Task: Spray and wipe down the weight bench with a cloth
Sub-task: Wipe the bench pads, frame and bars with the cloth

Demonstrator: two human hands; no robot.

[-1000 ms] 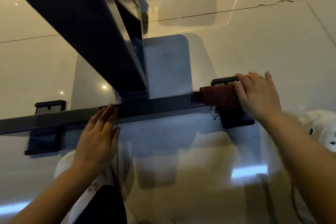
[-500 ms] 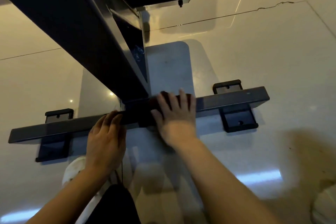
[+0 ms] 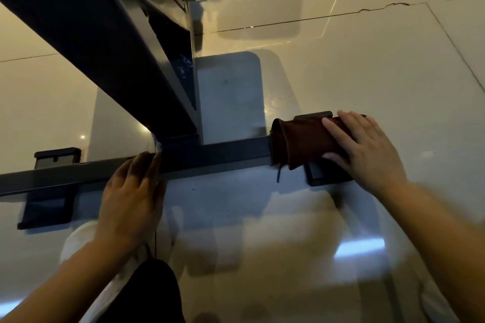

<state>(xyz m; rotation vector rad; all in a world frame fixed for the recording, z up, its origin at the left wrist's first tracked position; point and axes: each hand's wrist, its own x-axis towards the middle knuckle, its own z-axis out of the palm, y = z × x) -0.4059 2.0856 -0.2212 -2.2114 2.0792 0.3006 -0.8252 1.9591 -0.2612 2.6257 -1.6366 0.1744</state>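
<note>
Head view: the camera looks down at the base of a weight bench on a glossy tiled floor (image 3: 367,65).
Bench frame: a thick dark beam (image 3: 86,42) slopes down from the upper left and meets a low cross bar (image 3: 231,155) that runs left to right across the picture.
Feet: a flat dark foot (image 3: 47,207) sits under the left part of the cross bar, and another dark foot (image 3: 328,178) sits under its right end, partly hidden.
Cloth: a dark reddish-brown cloth (image 3: 301,141) is wrapped over the right end of the cross bar, its open edge facing the middle of the bar; a thin thread hangs from its lower edge.
Right hand: the right hand (image 3: 367,149) lies on top of the cloth, fingers curled over the far side and thumb on the near side, gripping cloth and bar together.
Left hand: the left hand (image 3: 131,191) rests on the cross bar just left of where the sloping beam joins it, fingers straight and close together, flat against the bar and holding nothing.
Spacing: the two hands are well apart, with the beam joint and a bare stretch of bar between them.
Below the hands: a white shoe (image 3: 76,241) and dark trouser fabric (image 3: 152,294) show at the bottom left, slightly blurred.
</note>
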